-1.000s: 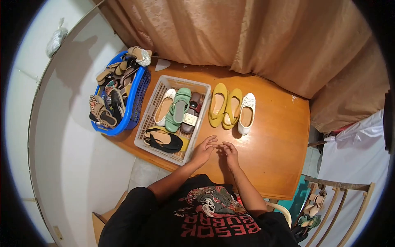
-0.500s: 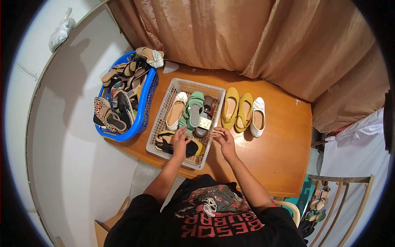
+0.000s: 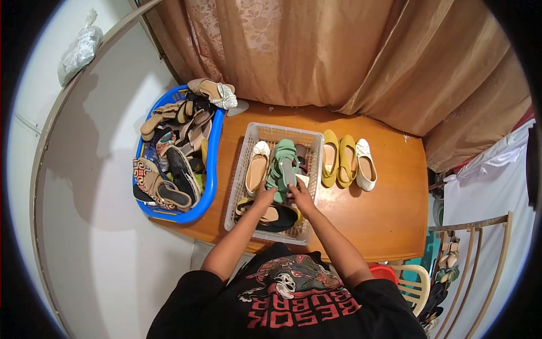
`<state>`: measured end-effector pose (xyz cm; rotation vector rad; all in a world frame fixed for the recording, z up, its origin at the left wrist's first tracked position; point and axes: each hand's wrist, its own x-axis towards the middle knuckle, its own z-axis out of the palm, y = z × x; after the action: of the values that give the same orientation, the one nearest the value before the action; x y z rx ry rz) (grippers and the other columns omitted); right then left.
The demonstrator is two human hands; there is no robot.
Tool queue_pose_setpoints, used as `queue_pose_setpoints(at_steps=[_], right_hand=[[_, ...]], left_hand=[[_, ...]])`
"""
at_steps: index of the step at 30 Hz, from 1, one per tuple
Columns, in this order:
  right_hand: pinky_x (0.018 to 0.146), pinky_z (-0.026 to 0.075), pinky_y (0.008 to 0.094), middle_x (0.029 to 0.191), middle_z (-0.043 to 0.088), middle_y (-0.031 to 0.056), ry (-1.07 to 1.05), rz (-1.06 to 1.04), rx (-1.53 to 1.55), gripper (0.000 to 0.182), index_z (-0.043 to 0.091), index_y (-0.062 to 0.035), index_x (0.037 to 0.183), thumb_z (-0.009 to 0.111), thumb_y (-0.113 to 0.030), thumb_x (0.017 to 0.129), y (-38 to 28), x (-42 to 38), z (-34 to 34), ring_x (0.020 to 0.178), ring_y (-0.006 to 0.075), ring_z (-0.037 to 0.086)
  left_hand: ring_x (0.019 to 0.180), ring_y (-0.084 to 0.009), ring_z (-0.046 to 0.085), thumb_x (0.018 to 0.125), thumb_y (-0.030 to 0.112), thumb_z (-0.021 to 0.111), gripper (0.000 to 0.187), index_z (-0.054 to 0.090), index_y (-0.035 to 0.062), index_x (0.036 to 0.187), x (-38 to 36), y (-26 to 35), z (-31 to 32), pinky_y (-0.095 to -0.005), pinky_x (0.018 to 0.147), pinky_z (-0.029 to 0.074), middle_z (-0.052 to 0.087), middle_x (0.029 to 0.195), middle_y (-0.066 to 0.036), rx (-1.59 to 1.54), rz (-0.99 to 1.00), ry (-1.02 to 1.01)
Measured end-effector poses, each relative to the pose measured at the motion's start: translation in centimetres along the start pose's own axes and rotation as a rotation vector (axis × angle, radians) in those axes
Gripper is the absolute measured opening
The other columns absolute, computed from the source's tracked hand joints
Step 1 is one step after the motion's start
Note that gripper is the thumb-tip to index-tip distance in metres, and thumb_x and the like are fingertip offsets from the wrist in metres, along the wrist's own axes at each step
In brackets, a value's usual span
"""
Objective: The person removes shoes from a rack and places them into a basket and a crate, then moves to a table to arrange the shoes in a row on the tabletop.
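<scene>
A pair of strappy green sandals (image 3: 285, 150) lies over the middle of the white plastic crate (image 3: 231, 209). My left hand (image 3: 265, 198) closes on the near left end of the pair, and my right hand (image 3: 301, 196) grips the near right end, thumb on the insole. Beside them in the crate is a white ballet flat (image 3: 257, 169) on the left. Dark brown footwear (image 3: 302, 155) shows partly on the right, half covered by the sandals. Below my hands lies a black shoe (image 3: 281, 217), partly hidden by my left wrist.
On the wooden table (image 3: 372, 226), two mustard flats (image 3: 347, 161) and a white flat (image 3: 367, 172) stand right of the crate. A blue basket (image 3: 210, 189) heaped with shoes is at the left. Brown curtains (image 3: 282, 51) hang behind; a wooden rack (image 3: 474, 226) stands at right.
Both hands have moved from open above the crate onto the green sandals and closed on them. The camera view has shifted, so the table and crate appear lower.
</scene>
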<state>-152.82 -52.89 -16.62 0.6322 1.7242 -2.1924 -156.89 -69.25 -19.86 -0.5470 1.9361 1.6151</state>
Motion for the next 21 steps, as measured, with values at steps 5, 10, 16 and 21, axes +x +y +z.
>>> queue_pose_setpoints(at_steps=[5,10,16,21], right_hand=[[0.06,0.046,0.0254,0.089,0.061,0.0028,0.091,-0.136,-0.107,0.051,0.05,-0.0082,0.134,0.07,-0.024,0.091,1.8,2.2,0.8,0.068,0.0109,0.054],[0.058,0.045,0.0261,0.084,0.061,0.0014,0.099,-0.088,-0.096,0.047,0.059,-0.0058,0.122,0.074,-0.032,0.086,-0.4,2.5,0.8,0.066,0.01,0.053],[0.056,0.043,0.0248,0.082,0.062,-0.0002,0.117,-0.078,-0.206,0.035,0.064,-0.0067,0.106,0.076,-0.033,0.086,-0.3,3.3,1.1,0.061,0.0085,0.051],[0.065,0.043,0.0227,0.082,0.06,-0.0045,0.104,0.012,-0.106,0.027,0.064,-0.0098,0.106,0.076,-0.026,0.087,0.7,2.9,1.4,0.07,0.0065,0.05]], left_hand=[[0.099,-0.0263,0.063,0.092,0.013,0.062,0.059,0.035,-0.0013,0.142,1.0,-0.7,-0.8,-0.035,0.068,0.059,0.055,0.123,-0.017,0.025,0.057,-0.036],[0.083,-0.023,0.066,0.09,0.007,0.066,0.056,0.04,-0.0031,0.137,1.6,-0.7,-1.8,-0.0337,0.061,0.06,0.062,0.102,-0.014,-0.098,0.025,-0.129],[0.079,-0.0266,0.069,0.089,0.002,0.065,0.039,0.046,-0.0004,0.123,0.2,2.2,-3.0,-0.0366,0.064,0.062,0.064,0.103,-0.017,-0.033,-0.069,-0.213],[0.075,-0.0238,0.067,0.087,-0.003,0.061,0.044,0.044,0.001,0.127,0.4,1.8,-3.2,-0.0336,0.061,0.061,0.062,0.106,-0.015,0.033,-0.085,-0.19]])
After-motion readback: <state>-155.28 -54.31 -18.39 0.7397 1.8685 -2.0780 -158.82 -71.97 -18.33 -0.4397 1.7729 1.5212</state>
